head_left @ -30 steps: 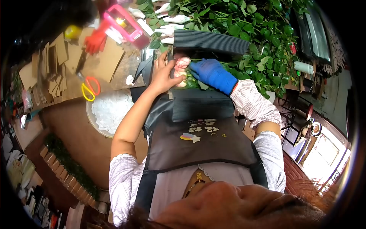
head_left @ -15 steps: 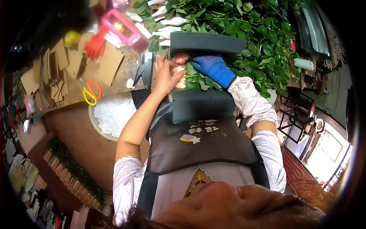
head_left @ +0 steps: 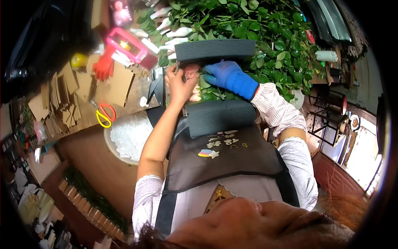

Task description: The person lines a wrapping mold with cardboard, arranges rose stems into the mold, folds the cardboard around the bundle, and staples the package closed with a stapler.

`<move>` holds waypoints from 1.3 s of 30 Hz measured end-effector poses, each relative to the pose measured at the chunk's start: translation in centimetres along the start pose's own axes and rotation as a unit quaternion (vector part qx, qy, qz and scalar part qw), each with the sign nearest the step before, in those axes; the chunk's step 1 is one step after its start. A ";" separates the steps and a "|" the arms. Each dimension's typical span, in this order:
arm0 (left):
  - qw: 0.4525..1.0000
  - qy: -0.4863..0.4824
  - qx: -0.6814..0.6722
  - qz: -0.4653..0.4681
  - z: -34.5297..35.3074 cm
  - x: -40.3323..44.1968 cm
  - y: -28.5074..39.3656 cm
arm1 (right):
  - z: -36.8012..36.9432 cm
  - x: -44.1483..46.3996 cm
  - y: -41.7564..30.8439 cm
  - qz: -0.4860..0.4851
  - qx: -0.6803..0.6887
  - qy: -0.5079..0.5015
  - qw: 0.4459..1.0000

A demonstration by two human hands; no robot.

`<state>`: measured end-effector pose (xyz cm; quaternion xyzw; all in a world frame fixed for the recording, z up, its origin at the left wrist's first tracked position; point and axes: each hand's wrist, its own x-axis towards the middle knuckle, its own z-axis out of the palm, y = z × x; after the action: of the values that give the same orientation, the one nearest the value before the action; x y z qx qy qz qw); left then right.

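The bare left hand [head_left: 180, 86] is bent at the left side of a round pink rose head [head_left: 192, 69]; its thumb and fingers close on the bloom, which sits at their tips. The right hand [head_left: 230, 79], in a blue knitted glove, is to the right of the bloom, with its fingertips near the base of the flower. Whether these fingers grip a stem cannot be told. The rose head lies between an upper black ribbed panel [head_left: 215, 50] and a lower black ribbed panel [head_left: 219, 117], just below the upper one's edge. Pale cream-pink rose heads [head_left: 195, 96] lie nearer the lower panel, beside green leaves [head_left: 216, 93].

Visibility: the left hand partly covers the rose heads, so their number is unclear. The glove conceals the stems beneath it. The upper panel blocks the area directly behind it.
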<state>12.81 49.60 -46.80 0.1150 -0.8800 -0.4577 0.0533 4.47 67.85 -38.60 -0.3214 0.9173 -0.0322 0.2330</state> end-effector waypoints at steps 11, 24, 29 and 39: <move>0.999 0.015 -0.018 0.032 -0.2 -0.8 0.4 | -0.3 2.6 -2.6 0.059 -0.024 -0.074 0.995; 1.000 -0.017 0.009 -0.015 0.1 0.1 -0.4 | 0.0 1.8 -2.2 -0.099 -0.056 0.079 0.990; 0.997 -0.016 -0.059 0.056 -3.7 0.1 -0.1 | -2.7 -2.7 -1.9 -0.168 0.092 0.149 0.970; 0.875 0.436 0.009 0.211 -23.2 18.7 0.4 | -3.8 -10.0 -4.3 -0.092 0.290 0.294 0.906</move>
<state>-0.69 26.73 -33.40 0.1148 -0.7746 -0.3313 0.5264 12.13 70.13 -30.28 -0.2987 0.8609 -0.4106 0.0317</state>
